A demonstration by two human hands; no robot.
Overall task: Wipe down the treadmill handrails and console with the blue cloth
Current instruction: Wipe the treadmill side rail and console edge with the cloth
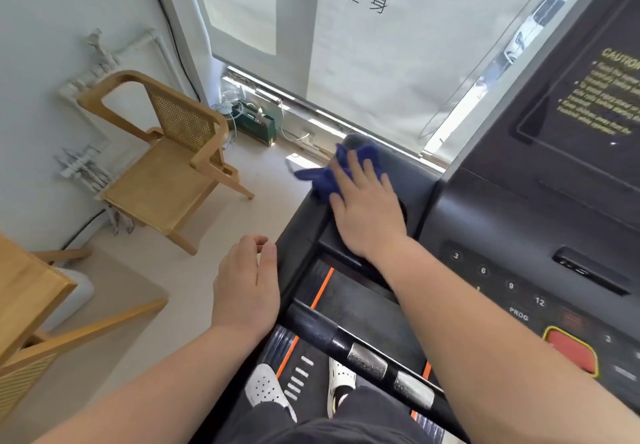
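Note:
My right hand (pixel 365 206) lies flat on the blue cloth (pixel 323 180) and presses it onto the left wing of the black treadmill console (pixel 519 235); the cloth bunches out past my fingers at the wing's far left corner. My left hand (pixel 247 287) hovers with loosely curled fingers just left of the console's edge, holding nothing and touching nothing that I can see. A black handrail (pixel 322 334) with silver sensor pads crosses below my right forearm. The console's number keys and a red stop button (pixel 571 350) sit to the right.
A wooden cane-back chair (pixel 162 163) stands on the pale floor to the left, and a second wooden chair (pixel 31 305) fills the lower left corner. Pipes run along the left wall. A window with a printed blind is ahead. My white shoes (pixel 268 391) stand on the belt.

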